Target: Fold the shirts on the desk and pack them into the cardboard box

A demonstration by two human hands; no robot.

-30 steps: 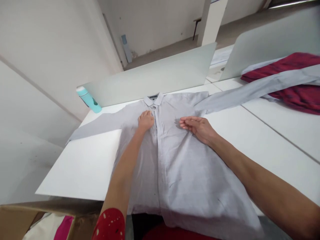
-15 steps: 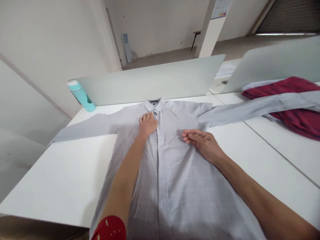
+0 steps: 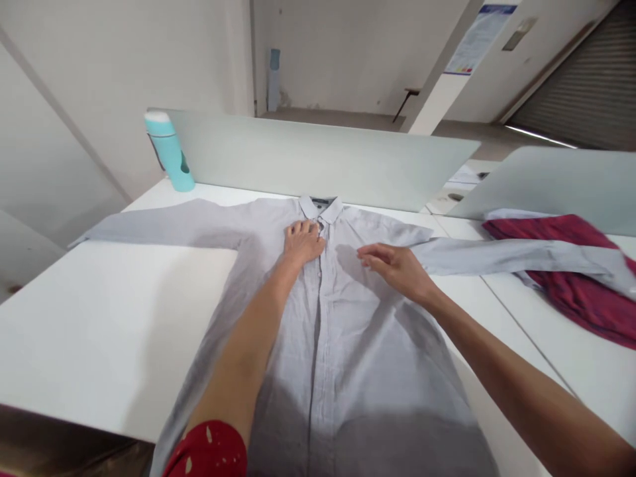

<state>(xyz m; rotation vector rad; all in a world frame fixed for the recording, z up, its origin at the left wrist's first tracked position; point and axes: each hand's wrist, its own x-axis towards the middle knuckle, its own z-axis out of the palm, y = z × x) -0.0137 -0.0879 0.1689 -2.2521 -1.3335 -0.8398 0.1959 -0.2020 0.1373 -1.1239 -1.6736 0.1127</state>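
Note:
A light grey long-sleeved shirt (image 3: 368, 358) lies face up on the white table, collar at the far end and sleeves stretched out to both sides. My left hand (image 3: 304, 241) rests on its upper front just below the collar, beside the button placket. Its fingers are slightly bent and apart on the fabric, and its thumb side reaches the placket. To the right of the placket, my right hand (image 3: 395, 265) hovers over the shirt's chest, casting a shadow. Its fingers are loosely curved, thumb apart from them, with nothing held.
A turquoise bottle (image 3: 171, 156) with a white cap stands at the table's back left corner. Frosted divider panels (image 3: 318, 159) run along the back edge. At the right, a dark red garment (image 3: 566, 291) lies partly under the shirt's sleeve. The white table (image 3: 99, 318) ends at the left.
The camera view has tilted and shifted. My right hand has moved slightly up the shirt and closer to the placket. My left hand stays below the collar.

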